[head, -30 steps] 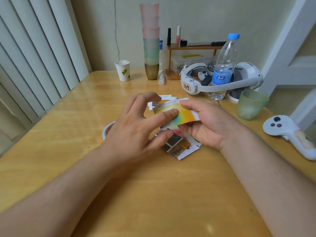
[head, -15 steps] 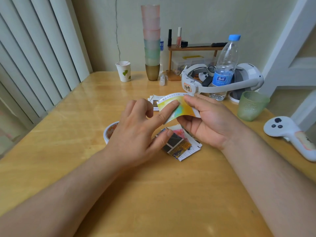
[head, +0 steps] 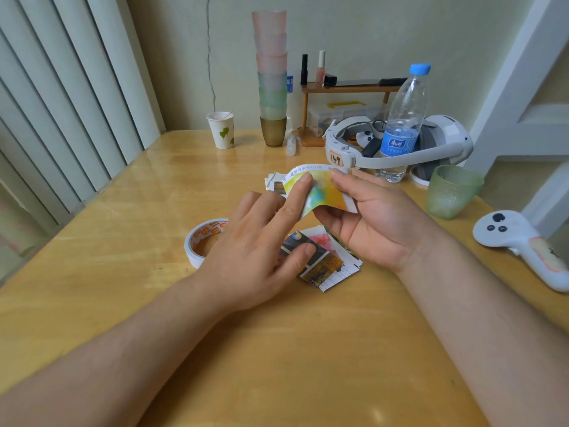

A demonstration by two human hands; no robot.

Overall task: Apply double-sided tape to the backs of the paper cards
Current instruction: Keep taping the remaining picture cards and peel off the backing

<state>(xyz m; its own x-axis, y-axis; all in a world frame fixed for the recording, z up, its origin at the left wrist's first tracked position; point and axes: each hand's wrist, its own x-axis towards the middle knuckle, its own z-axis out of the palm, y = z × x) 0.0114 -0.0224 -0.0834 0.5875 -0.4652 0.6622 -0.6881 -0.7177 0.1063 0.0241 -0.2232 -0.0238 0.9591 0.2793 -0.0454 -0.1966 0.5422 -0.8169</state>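
Two hands meet over the middle of the tabletop, and between them we hold one paper card, its yellow, green and blue printed face toward us and its sheet bowed into a curve. Our right hand pinches the card at its right end, thumb on the front and the other fingers curled behind and beneath it. Our left hand is loosely spread, its index fingertip pressed flat on the card's printed face while the thumb points out toward the pile below without gripping anything.

Under the hands a small pile of printed cards lies flat on the tabletop, and a few more cards show just behind the held one. We see the roll of double-sided tape lying flat beside the left hand, partly hidden by it.

Farther back stand a paper cup, a tall stack of tinted cups, a water bottle and a white headset. A green glass and a white controller sit to the right.
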